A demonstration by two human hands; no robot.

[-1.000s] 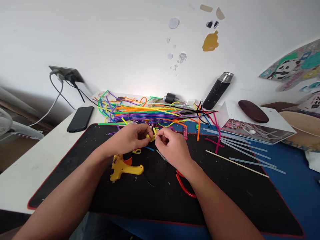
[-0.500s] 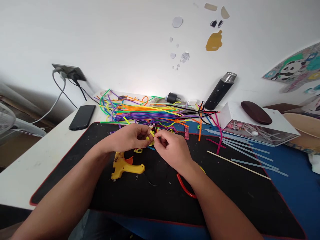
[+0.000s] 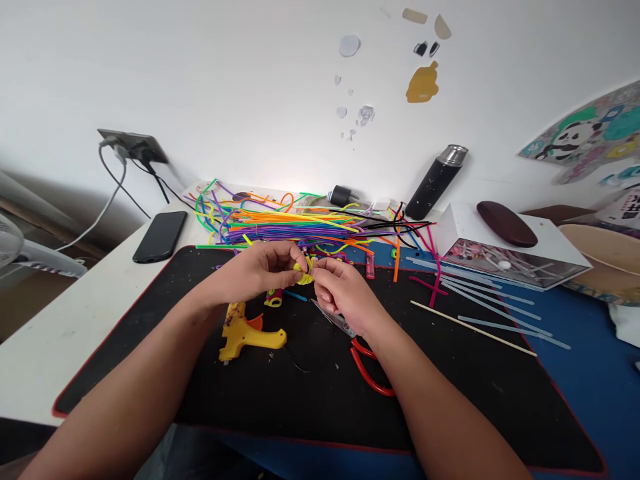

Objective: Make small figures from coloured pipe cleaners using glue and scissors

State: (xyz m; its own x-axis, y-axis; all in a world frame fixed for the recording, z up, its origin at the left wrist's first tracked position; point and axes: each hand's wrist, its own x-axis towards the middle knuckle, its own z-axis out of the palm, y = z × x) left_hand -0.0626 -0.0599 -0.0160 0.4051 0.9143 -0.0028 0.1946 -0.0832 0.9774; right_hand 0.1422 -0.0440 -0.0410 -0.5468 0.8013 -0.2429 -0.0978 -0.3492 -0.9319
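A yellow pipe cleaner (image 3: 304,277), bent into a small coiled shape, is pinched between my two hands above the black mat. My left hand (image 3: 267,270) grips it from the left, thumb and fingers closed. From the other side my right hand (image 3: 343,290) pinches it with the fingertips. Beneath my right hand lie scissors with red handles (image 3: 370,377), their blades partly covered. A yellow hot glue gun (image 3: 257,335) rests on the mat below my left hand. Close by are a small red and yellow piece (image 3: 273,298) and a blue strip (image 3: 296,295).
Behind my hands spreads a pile of coloured pipe cleaners (image 3: 295,230). Clear glue sticks (image 3: 505,320) and a wooden stick (image 3: 475,329) lie at right. A black phone (image 3: 160,237), a black flask (image 3: 437,182) and a white box (image 3: 480,223) stand around the mat (image 3: 300,393).
My right hand has lifted and turned slightly, uncovering more of the scissors. The yellow pipe cleaner has shifted between my fingers. The view has moved a little.
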